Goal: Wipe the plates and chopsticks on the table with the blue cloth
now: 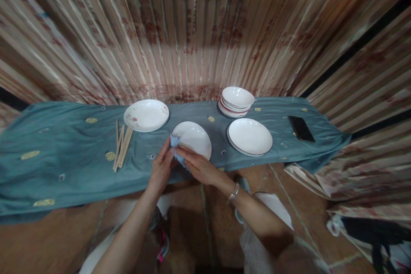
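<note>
Teal tablecloth (80, 156), blue rag (175, 140) between fingers (186, 154), white plate (196, 138) alongside

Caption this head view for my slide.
Left hand and right hand hold a blue cloth at a white plate, chopsticks and stacked bowls nearby.

My cloth (175, 140) is pale blue, my plate (195, 138) white, the bowls (237, 97) white banded with red, the tablecloth (80, 154) teal with yellow ovals, the curtain (180, 34) beige with reddish prints.
</note>
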The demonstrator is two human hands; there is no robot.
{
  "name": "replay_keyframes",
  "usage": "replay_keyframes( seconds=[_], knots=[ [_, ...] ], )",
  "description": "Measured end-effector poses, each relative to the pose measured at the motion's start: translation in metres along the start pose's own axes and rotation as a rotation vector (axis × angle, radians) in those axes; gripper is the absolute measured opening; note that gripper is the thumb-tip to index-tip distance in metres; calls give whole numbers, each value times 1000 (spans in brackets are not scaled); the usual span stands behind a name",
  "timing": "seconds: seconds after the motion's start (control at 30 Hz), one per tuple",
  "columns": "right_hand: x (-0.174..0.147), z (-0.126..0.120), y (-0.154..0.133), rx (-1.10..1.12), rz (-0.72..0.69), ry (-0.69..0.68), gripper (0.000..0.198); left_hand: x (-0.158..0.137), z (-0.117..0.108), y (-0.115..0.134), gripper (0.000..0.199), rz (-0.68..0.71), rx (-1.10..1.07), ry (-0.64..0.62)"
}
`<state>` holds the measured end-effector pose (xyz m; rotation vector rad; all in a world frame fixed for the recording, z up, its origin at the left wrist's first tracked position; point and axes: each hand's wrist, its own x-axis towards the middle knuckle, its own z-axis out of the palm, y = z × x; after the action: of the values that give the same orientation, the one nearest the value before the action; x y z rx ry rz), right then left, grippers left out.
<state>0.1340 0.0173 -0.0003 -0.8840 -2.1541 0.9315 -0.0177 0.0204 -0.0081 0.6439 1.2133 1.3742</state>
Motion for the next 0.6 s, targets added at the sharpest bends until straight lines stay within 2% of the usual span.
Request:
replay_keyframes(
  seconds=[0.13,0.33,0.6],
  knots=[
    [14,3,12,-89,10,54,55,-1,0,3,54,21,56,-11],
    [27,-4,31,-317,43,119,59,-6,-3,7,64,18,93,-65],
    [14,-22,44,-618,224,129,53,-11,-2,9,67,-20,52,-66]
  ],
)
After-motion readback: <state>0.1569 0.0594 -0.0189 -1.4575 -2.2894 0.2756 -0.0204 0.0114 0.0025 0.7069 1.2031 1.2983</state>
